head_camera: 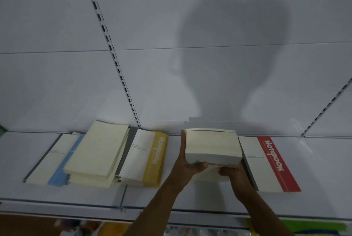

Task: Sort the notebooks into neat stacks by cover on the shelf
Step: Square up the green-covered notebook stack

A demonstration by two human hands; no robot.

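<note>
Both hands are holding a thick bundle of notebooks (212, 147) up on edge above the shelf (323, 169), between the yellow stack (150, 157) and the red one (270, 163). Left hand (187, 167) is wrapping its side, fingers curled under; right hand (233, 174) is gripping the near bottom corner. I'm guessing the loose bundle could fan out and slide if either grip slackens. The cream pile (99, 152) is looking wobbly too. Both colored covers are reading "Notebook"; the small print's too blurry.

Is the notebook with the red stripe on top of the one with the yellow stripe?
No, the red-striped white notebook lies flat at the right of the white shelf, far apart from the yellow-striped white notebook.
</note>
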